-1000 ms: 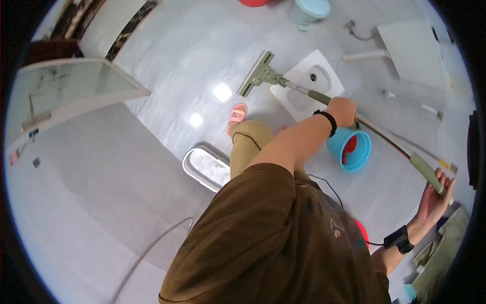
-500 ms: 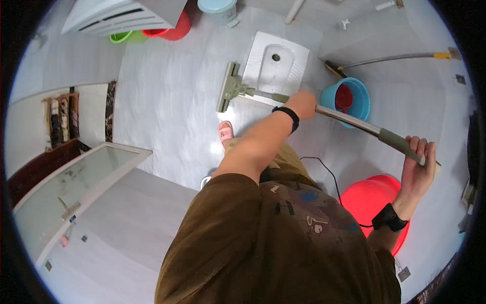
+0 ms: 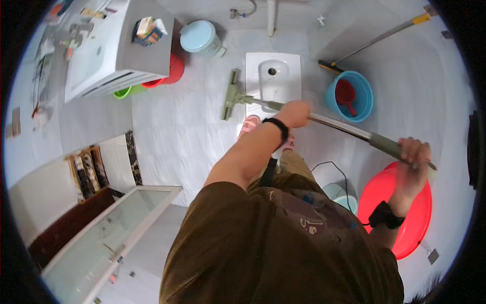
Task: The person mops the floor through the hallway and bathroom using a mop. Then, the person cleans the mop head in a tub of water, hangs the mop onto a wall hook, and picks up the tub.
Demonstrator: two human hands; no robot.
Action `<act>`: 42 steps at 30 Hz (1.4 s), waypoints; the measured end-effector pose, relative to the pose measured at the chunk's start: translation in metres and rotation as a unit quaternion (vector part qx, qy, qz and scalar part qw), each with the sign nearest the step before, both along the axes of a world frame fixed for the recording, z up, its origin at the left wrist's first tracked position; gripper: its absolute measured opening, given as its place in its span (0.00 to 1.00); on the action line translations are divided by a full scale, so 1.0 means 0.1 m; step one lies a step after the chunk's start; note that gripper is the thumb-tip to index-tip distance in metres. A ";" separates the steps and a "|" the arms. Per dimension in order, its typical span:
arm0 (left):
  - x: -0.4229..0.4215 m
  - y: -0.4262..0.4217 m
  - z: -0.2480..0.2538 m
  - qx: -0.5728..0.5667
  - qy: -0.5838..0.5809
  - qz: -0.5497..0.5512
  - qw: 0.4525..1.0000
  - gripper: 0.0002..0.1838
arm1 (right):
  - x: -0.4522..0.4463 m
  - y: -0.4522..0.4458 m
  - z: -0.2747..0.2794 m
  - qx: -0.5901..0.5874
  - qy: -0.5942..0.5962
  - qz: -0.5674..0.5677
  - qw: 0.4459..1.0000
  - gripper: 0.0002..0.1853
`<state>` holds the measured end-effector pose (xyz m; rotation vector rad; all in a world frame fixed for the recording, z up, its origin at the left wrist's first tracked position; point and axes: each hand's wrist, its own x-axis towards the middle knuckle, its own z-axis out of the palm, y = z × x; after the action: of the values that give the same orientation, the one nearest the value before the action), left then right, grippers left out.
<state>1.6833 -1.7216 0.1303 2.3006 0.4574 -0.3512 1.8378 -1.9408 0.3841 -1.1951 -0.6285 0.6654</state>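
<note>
A green squeegee mop with a metal pole slants across the view. Its wide flat head (image 3: pixel 231 96) is left of the squat toilet (image 3: pixel 288 76); whether it touches the floor I cannot tell. My left hand (image 3: pixel 295 114) is closed around the pole near the head, in front of the toilet's lower edge. At the far end my right hand (image 3: pixel 415 154), somewhat blurred, is wrapped round the green grip (image 3: pixel 387 145), above a large red basin (image 3: pixel 419 218).
A blue bucket (image 3: pixel 368 101) holding a red scoop (image 3: pixel 345 93) stands right of the toilet, beside a long-handled brush (image 3: pixel 385 40). A lidded pale-blue bin (image 3: pixel 197 36), a sink cabinet (image 3: pixel 144 55) and a glass door (image 3: pixel 126 223) are on the left.
The view has swung left, bringing the sink cabinet into sight. The mop's pole has turned closer to level since a second ago, and both hands still hold it.
</note>
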 end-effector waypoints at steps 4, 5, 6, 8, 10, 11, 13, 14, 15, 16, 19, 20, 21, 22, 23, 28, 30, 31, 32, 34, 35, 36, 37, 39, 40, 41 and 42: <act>-0.50 0.52 -0.56 0.009 0.056 -0.057 0.997 0.10 | -0.64 0.51 -0.26 -0.074 0.029 -0.065 0.995 0.09; -0.55 0.59 -0.59 -0.001 0.074 -0.080 0.994 0.10 | -0.74 0.58 -0.28 -0.085 0.046 -0.086 0.992 0.08; -0.56 0.65 -0.63 -0.010 0.091 -0.102 0.991 0.10 | -0.80 0.64 -0.29 -0.096 0.062 -0.107 0.988 0.07; -0.45 0.62 -0.44 -0.028 0.042 -0.124 0.991 0.10 | -0.82 0.61 -0.20 -0.104 0.069 -0.150 0.981 0.08; -0.24 0.45 -0.37 -0.058 -0.020 -0.139 0.988 0.10 | -0.73 0.53 0.02 -0.110 0.068 -0.188 0.974 0.09; -0.09 0.32 -0.39 -0.075 -0.032 -0.151 0.985 0.09 | -0.71 0.44 0.13 -0.109 0.053 -0.211 0.970 0.10; 0.24 0.12 -0.42 -0.099 -0.035 -0.171 0.980 0.08 | -0.61 0.33 0.36 -0.114 0.050 -0.243 0.962 0.11; 0.36 0.08 -0.37 -0.122 -0.051 -0.178 0.975 0.08 | -0.63 0.37 0.48 -0.119 0.046 -0.247 0.961 0.11; 0.48 0.08 -0.27 -0.144 -0.068 -0.181 0.971 0.09 | -0.63 0.42 0.58 -0.126 0.019 -0.252 0.959 0.11; 0.58 0.06 -0.23 -0.146 -0.073 -0.180 0.970 0.09 | -0.63 0.47 0.68 -0.133 -0.007 -0.254 0.958 0.11; 0.74 0.05 -0.01 -0.144 -0.116 -0.177 0.967 0.10 | -0.67 0.48 0.91 -0.113 -0.062 -0.252 0.959 0.12; 0.75 0.07 0.17 -0.155 -0.108 -0.172 0.967 0.10 | -0.67 0.44 0.98 -0.066 -0.042 -0.219 0.973 0.13; 0.74 0.11 0.31 -0.167 -0.098 -0.170 0.966 0.10 | -0.71 0.43 1.04 -0.072 -0.081 -0.255 0.961 0.13; 0.75 0.14 0.41 -0.148 -0.081 -0.190 0.967 0.10 | -0.70 0.32 1.05 -0.063 -0.073 -0.233 0.968 0.13; 0.72 0.18 0.41 -0.147 -0.080 -0.192 0.967 0.10 | -0.67 0.22 1.05 -0.054 -0.066 -0.210 0.974 0.13; 0.52 0.68 -0.14 -0.050 -0.079 -0.258 0.962 0.09 | -0.99 0.43 0.33 -0.085 -0.023 -0.359 0.929 0.13; 0.41 0.97 -0.38 0.000 -0.032 -0.277 0.960 0.08 | -1.10 0.57 -0.02 -0.074 0.026 -0.303 0.950 0.11; 0.35 1.13 -0.41 -0.016 -0.005 -0.259 0.966 0.08 | -1.15 0.74 -0.15 -0.104 0.013 -0.308 0.945 0.09; 0.34 1.20 -0.43 -0.032 0.021 -0.240 0.970 0.08 | -1.15 0.77 -0.24 -0.084 0.038 -0.314 0.945 0.09; 0.47 1.11 -0.58 -0.027 0.036 -0.268 0.962 0.07 | -1.15 0.71 -0.30 -0.065 0.063 -0.333 0.939 0.10; 0.46 1.04 -0.67 -0.024 0.049 -0.286 0.957 0.07 | -1.17 0.69 -0.27 -0.082 0.082 -0.354 0.928 0.09; 0.50 0.97 -0.69 -0.018 0.062 -0.295 0.953 0.07 | -1.12 0.68 -0.27 -0.092 0.095 -0.370 0.920 0.09; 0.55 0.87 -0.70 -0.018 0.058 -0.300 0.952 0.07 | -1.10 0.64 -0.23 -0.091 0.091 -0.375 0.918 0.09; 0.50 0.62 -0.66 -0.001 -0.016 -0.289 0.957 0.08 | -1.14 0.47 -0.11 -0.087 0.094 -0.398 0.909 0.08; 0.53 0.50 -0.61 -0.006 -0.050 -0.294 0.954 0.08 | -1.12 0.35 -0.03 -0.080 0.089 -0.395 0.911 0.09; 0.57 0.36 -0.54 -0.032 -0.069 -0.271 0.960 0.07 | -1.09 0.28 0.08 -0.084 0.078 -0.396 0.911 0.10; 0.61 0.23 -0.46 -0.058 -0.088 -0.247 0.963 0.07 | -1.05 0.25 0.21 -0.085 0.057 -0.373 0.922 0.10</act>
<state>1.7448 -1.6985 0.0842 2.2826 -0.2315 -0.3959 1.7330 -1.9160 0.4051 -1.4221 0.0135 0.1346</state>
